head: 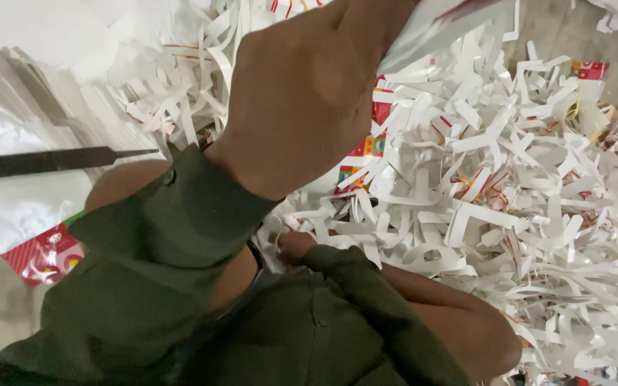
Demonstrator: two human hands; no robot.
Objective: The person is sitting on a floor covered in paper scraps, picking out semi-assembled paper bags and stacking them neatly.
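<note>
Floor is heaped with white paper strips [509, 214]; left hand [302, 93] is gripping a glossy sheet [430, 25] overhead, feeding stage; right hand [296, 246] grip unclear; next needs steady alignment.

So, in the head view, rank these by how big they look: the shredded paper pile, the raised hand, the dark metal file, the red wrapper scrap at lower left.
1. Shredded paper pile.
2. Raised hand, though its nearness to the camera enlarges it.
3. Dark metal file.
4. Red wrapper scrap, partly hidden by the sleeve.
</note>
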